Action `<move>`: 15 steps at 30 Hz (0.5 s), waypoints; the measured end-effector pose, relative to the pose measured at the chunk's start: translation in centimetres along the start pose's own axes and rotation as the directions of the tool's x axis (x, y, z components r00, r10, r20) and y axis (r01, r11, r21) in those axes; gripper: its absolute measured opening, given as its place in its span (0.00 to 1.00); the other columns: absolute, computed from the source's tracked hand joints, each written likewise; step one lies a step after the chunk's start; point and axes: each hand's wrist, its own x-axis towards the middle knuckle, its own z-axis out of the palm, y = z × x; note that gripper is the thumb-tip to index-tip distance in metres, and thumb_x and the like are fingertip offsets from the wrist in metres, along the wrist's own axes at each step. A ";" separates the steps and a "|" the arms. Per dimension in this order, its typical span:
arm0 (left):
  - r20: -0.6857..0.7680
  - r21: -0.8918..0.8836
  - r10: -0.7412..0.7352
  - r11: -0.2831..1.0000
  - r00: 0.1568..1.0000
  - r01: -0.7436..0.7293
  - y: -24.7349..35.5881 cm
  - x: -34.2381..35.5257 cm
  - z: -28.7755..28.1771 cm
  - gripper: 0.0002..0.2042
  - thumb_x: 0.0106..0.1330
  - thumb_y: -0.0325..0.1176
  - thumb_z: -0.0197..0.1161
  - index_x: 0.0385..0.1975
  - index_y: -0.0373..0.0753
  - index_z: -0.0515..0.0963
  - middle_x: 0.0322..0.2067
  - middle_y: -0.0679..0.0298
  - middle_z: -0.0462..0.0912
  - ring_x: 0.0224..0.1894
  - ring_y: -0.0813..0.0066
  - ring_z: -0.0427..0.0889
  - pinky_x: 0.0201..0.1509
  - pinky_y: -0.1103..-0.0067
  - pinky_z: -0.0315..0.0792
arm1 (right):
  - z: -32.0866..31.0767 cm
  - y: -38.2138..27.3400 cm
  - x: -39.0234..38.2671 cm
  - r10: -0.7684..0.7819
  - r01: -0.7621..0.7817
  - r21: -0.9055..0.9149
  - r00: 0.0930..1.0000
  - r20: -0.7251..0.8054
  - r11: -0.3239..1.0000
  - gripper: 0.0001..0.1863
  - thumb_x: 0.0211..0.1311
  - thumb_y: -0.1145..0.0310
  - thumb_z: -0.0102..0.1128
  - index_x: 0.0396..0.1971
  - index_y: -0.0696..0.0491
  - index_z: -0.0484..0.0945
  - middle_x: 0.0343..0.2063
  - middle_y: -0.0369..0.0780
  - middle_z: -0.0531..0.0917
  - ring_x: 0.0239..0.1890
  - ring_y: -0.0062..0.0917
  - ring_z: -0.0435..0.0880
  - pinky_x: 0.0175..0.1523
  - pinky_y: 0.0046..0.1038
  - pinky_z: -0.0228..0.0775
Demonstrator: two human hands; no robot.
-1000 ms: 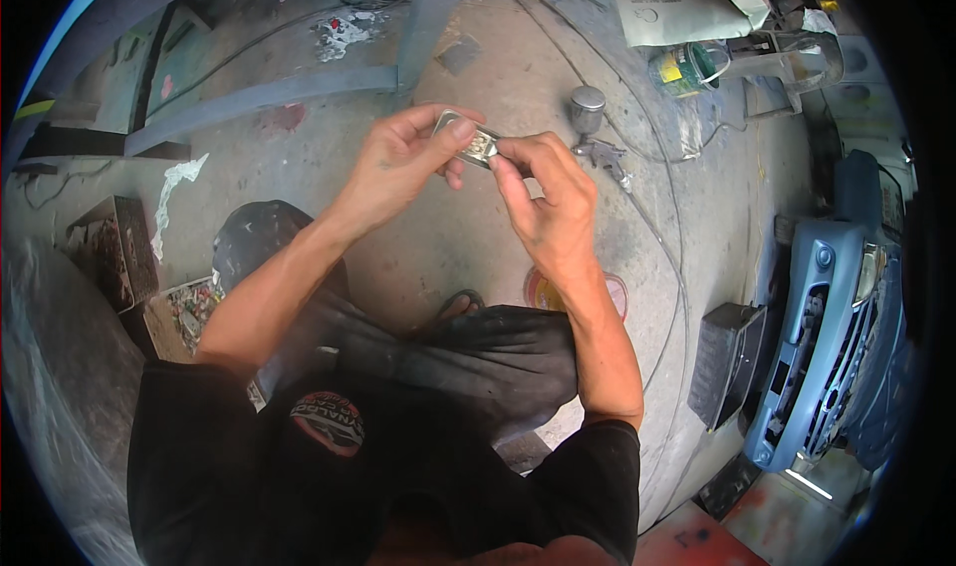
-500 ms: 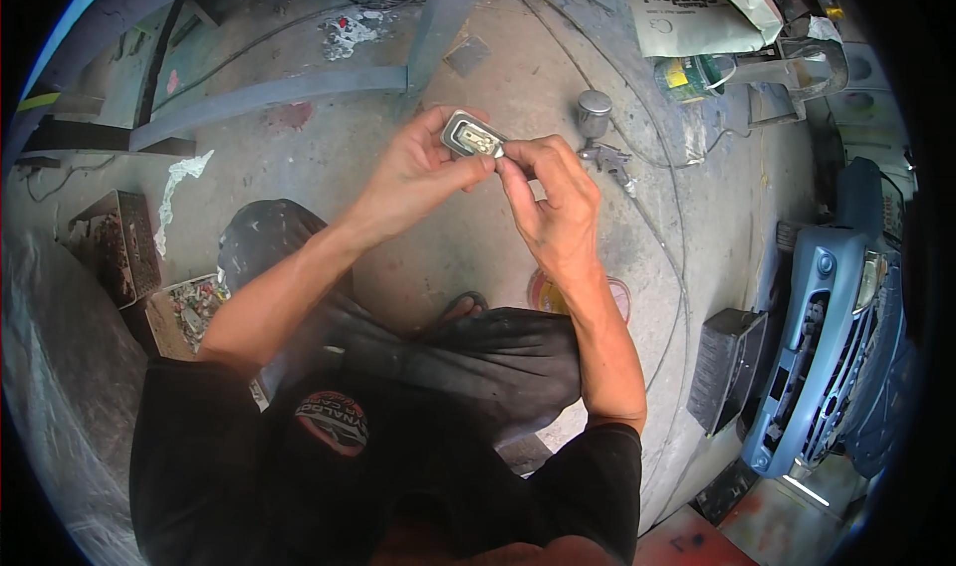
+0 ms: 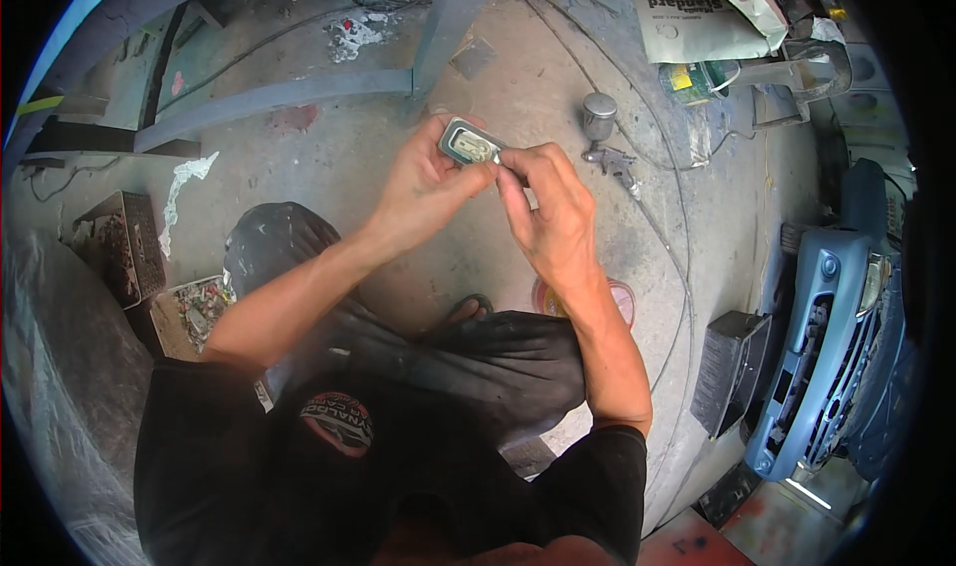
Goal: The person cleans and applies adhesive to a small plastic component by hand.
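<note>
Wears dark trousers, nearest. Holds above the floor a small oblong housing, hollow face upward, in the left hand, thumb along the near edge, fingers curled behind. Pinches the right end with the fingers of the right hand, apparently at a white tip too small to make out. Has, farther off, a spray gun and, beyond, a green bucket.
</note>
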 end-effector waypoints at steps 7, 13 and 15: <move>0.001 -0.057 0.178 0.982 0.984 -0.177 -0.8 -0.4 0.4 0.24 0.66 0.18 0.62 0.61 0.34 0.64 0.46 0.65 0.77 0.50 0.82 0.77 0.54 0.81 0.74 | 0.0 -0.1 0.1 -0.045 0.045 0.001 0.998 -0.033 0.999 0.15 0.53 0.85 0.68 0.40 0.58 0.78 0.32 0.45 0.79 0.30 0.42 0.83 0.31 0.37 0.75; -0.010 -0.031 0.230 0.973 0.973 -0.230 -1.1 -0.6 0.6 0.24 0.66 0.18 0.61 0.61 0.35 0.63 0.47 0.63 0.78 0.51 0.80 0.78 0.55 0.80 0.74 | 0.0 -0.3 0.2 -0.095 0.095 -0.003 0.994 -0.045 0.995 0.16 0.52 0.85 0.69 0.41 0.59 0.78 0.33 0.45 0.80 0.30 0.40 0.84 0.31 0.36 0.75; -0.028 -0.044 0.206 0.977 0.978 -0.207 -1.1 -0.7 0.5 0.23 0.66 0.19 0.62 0.60 0.35 0.64 0.47 0.63 0.78 0.51 0.80 0.78 0.56 0.80 0.74 | 0.1 -0.4 0.2 -0.110 0.109 -0.018 0.993 -0.041 0.994 0.16 0.52 0.85 0.69 0.41 0.59 0.78 0.33 0.45 0.80 0.29 0.40 0.84 0.30 0.35 0.75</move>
